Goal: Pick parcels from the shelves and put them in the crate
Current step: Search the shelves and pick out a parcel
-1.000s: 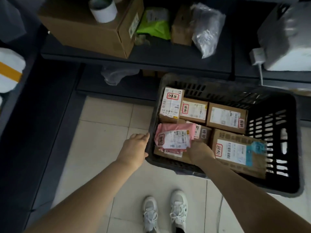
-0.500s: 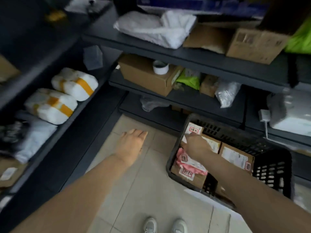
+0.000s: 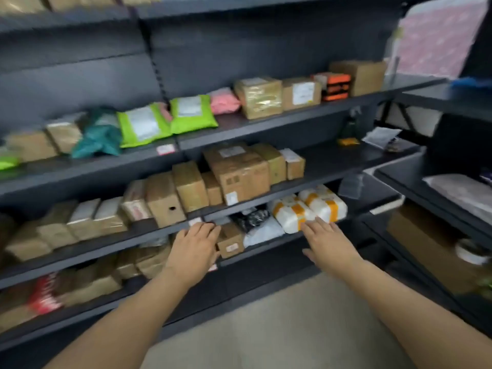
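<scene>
Both arms reach forward toward the dark shelving [image 3: 332,161], and neither hand holds anything. The left hand [image 3: 194,246] is palm down with its fingers straight and pressed close together; the fingertips lie at the front edge of the shelf that carries a row of brown cardboard boxes [image 3: 239,171], right by a small white label [image 3: 195,221] on that edge. The right hand [image 3: 327,241] is also palm down, fingers straight and slightly spread. Its fingertips reach the near end of two white parcels with orange tape [image 3: 292,213], which lie side by side, touching, at the right end of the shelf below the brown boxes. Whether the fingertips touch the wrapping or hover just short of it cannot be told through the blur.

Between the two hands, on the same shelf as the white parcels, a small cardboard box [image 3: 230,241] with a label on its front sits at the front edge, just beside the left hand. Next to it lie a white bag [image 3: 262,231] and, behind that, a black bag [image 3: 250,218], both between the small box and the white parcels.

On the shelf above the brown boxes lie two green mailers [image 3: 143,126] near the middle, a teal bag [image 3: 99,137] to their left, a pink mailer [image 3: 225,101] to their right, and further boxes toward the right end, among them an orange and black box [image 3: 335,86]. The lowest shelf in view holds more brown parcels, too blurred to tell apart. Pale floor [image 3: 292,328] shows between the forearms
</scene>
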The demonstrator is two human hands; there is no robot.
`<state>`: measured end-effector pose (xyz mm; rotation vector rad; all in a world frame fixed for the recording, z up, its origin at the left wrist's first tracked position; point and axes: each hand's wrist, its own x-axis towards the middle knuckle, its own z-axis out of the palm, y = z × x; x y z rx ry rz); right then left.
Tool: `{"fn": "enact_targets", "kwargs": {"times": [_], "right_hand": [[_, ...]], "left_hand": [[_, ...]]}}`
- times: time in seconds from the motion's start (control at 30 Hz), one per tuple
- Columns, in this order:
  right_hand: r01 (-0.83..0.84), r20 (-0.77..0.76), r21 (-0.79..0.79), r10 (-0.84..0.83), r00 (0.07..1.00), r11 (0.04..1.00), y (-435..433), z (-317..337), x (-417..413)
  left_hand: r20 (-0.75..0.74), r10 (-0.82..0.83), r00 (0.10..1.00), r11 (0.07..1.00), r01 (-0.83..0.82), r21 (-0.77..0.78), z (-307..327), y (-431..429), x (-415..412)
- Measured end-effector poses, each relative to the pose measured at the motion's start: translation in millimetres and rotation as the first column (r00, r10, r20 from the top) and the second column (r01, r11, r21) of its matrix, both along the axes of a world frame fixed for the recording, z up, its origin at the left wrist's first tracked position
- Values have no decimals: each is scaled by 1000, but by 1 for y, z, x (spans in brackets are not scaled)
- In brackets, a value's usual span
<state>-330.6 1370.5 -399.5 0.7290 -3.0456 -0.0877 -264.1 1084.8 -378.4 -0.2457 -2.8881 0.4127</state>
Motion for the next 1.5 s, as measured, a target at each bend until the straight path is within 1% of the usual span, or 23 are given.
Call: {"fn": "enact_targets", "kwargs": {"times": [0.07, 0.1, 0.23, 0.3, 0.4, 0.6, 0.8, 0.93, 1.07, 1.17, 1.3, 1.4, 1.5], "right_hand": [[-101, -68, 19, 102, 992, 995, -63, 20, 9], [-133, -78, 22, 135, 988, 991, -95, 28, 15], [-228, -83, -29, 225, 971, 973, -222, 53, 51], [-262, -85, -66, 256, 963, 963, -280, 59, 73], [-296, -82, -82, 290, 954, 952, -349, 65, 97], [-395, -72, -99, 389, 918, 913, -455, 78, 116], [-510, -27, -119, 511, 859, 852, -548, 69, 103], [-575, 15, -150, 583, 812, 805, -611, 40, 86], [-603, 64, -200, 624, 779, 773, -668, 24, 57], [-618, 110, -201, 644, 757, 760, -707, 13, 32], [-604, 183, -170, 627, 757, 778, -750, -4, 10], [-565, 228, -159, 587, 777, 809, -779, -17, 2], [-509, 234, -144, 529, 816, 849, -809, -28, 0]], "left_hand": [[-35, 92, 995, 996, -92, 7, 13, -60, 31], [-40, 133, 990, 991, -132, 18, 19, -87, 48], [-19, 290, 957, 954, -287, 86, 41, -187, 114], [-46, 339, 940, 936, -333, 111, 46, -234, 145], [-89, 407, 909, 909, -393, 143, 57, -293, 182], [-91, 511, 855, 854, -493, 166, 66, -384, 223], [-32, 615, 788, 782, -604, 156, 54, -453, 224], [31, 687, 726, 723, -687, 79, 46, -501, 208], [73, 733, 676, 675, -737, 38, 45, -546, 180], [95, 761, 642, 642, -766, 32, 39, -575, 162], [168, 770, 615, 616, -786, 52, 21, -608, 145], [218, 764, 607, 611, -790, 56, 7, -636, 133], [248, 733, 634, 636, -767, 83, -6, -670, 120]]}}
